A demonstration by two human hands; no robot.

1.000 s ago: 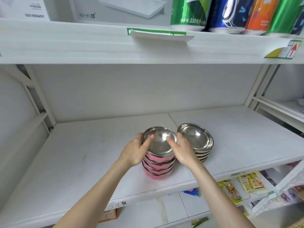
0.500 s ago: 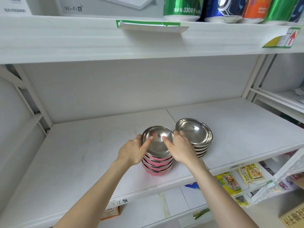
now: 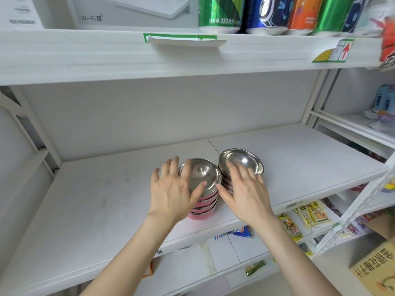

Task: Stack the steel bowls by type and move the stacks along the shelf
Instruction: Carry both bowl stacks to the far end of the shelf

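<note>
Two stacks of steel bowls stand side by side on the white shelf [image 3: 106, 189]. The left stack of pink-sided bowls [image 3: 203, 178] has its top bowl facing up. The right stack of plain steel bowls [image 3: 243, 161] is touching or nearly touching it. My left hand [image 3: 173, 191] hovers over the left side of the pink stack with fingers spread, the thumb near the top bowl's front rim. My right hand [image 3: 245, 191] is spread in front of the plain stack, fingertips by its rim. Neither hand grips a bowl.
The upper shelf [image 3: 192, 54] hangs close overhead with drink cans [image 3: 220, 13] and a Wi-Fi box [image 3: 132, 11]. Snack packets [image 3: 312, 214] lie on the lower shelf. A cardboard box [image 3: 376, 270] sits at the lower right. The shelf runs bare left and right of the stacks.
Both hands have let go of the top pink bowl and opened, lifting off with fingers spread. My right hand has shifted toward the plain steel stack.
</note>
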